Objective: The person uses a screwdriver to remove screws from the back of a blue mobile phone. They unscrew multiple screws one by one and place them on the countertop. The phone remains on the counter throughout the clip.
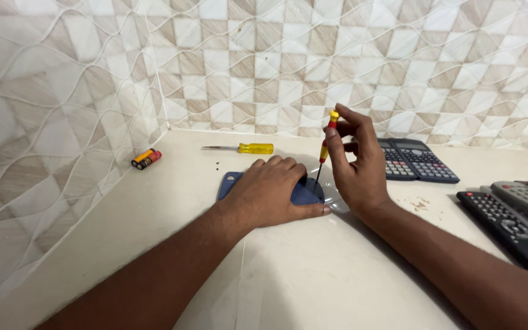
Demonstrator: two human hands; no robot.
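Pressing flat on a blue device (232,182) that lies near the tabletop's (313,275) back edge, the left hand (270,192) covers most of it, fingers together and thumb stretched along the near side, so only the rounded left corner and a strip on the right show; what kind of device it is cannot be told from here. The right hand (355,162) stands just beside it, its grip pinched on a small red-and-yellow precision screwdriver (325,146) held nearly upright, the forefinger capping the top and the dark tip resting on the device's right end. Something pale and translucent lies under that end, too unclear to name. Toward the back left corner lie two batteries (146,159) side by side, and a larger yellow-handled screwdriver (239,148) lies along the back edge, with a few dark specks, perhaps screws, just in front of it. Behind the right hand sit two dark calculators (417,160), and three remote controls (514,223) crowd the right edge. The risk here, as I judge it, is the slim tip skating out of its seat if the tool leans, scratching the casing or jabbing the left thumb close by; any freed screw could also roll off unnoticed on the pale surface.
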